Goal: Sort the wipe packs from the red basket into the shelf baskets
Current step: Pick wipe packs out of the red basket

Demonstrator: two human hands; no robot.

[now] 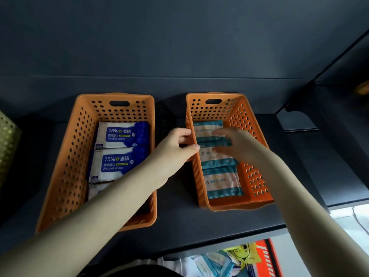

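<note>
Wipe packs in teal and white (pixel 221 180) are laid in a row inside the orange basket at centre right of the frame (pixel 239 204). Their teal end bands face its near and far ends, so the long axes lie along the basket.

The right hand (pixel 233 144) is spread directly over the middle and far packs, fingers stretched nearly straight. It is blurred, so whether a pack is pressed or only hovered over cannot be told; nothing appears to be gripped. The basket's left wall is pinched at the rim by the left hand (pixel 175 148), probably to steady it.

More packs (pixel 215 264) are heaped in the red basket (pixel 267 256) at the lower edge, below the dark shelf (pixel 175 226) and well behind both hands.

Blue packs (pixel 119 134) in the orange basket at centre left (pixel 65 156) are marked "75% 酒精" and "Alcohol Wipes".
</note>
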